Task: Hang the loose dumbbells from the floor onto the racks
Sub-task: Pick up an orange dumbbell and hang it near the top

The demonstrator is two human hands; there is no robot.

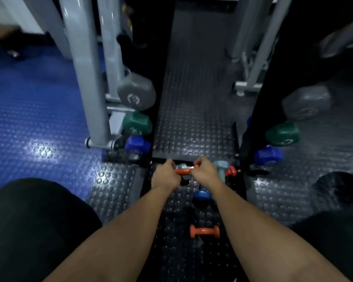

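Note:
Both my hands reach down between two racks. My left hand point(166, 175) and my right hand point(204, 171) each grip an end of an orange dumbbell point(184, 171) held crosswise just above the floor. A pale blue-grey dumbbell point(220, 167) and another orange one point(231, 171) lie right of my right hand. A blue dumbbell point(202, 194) sits under my right wrist. One more small orange dumbbell point(204, 231) lies on the floor between my forearms. The left rack point(86, 78) carries grey point(136, 94), green point(137, 123) and blue point(138, 145) dumbbells.
The right rack's dark upright point(253, 119) shows grey point(306, 102), green point(282, 133) and blue point(268, 155) dumbbell ends. A studded black mat point(194, 110) runs ahead between the racks; blue studded flooring point(33, 110) lies left. My dark-clothed knees point(33, 224) frame the bottom corners.

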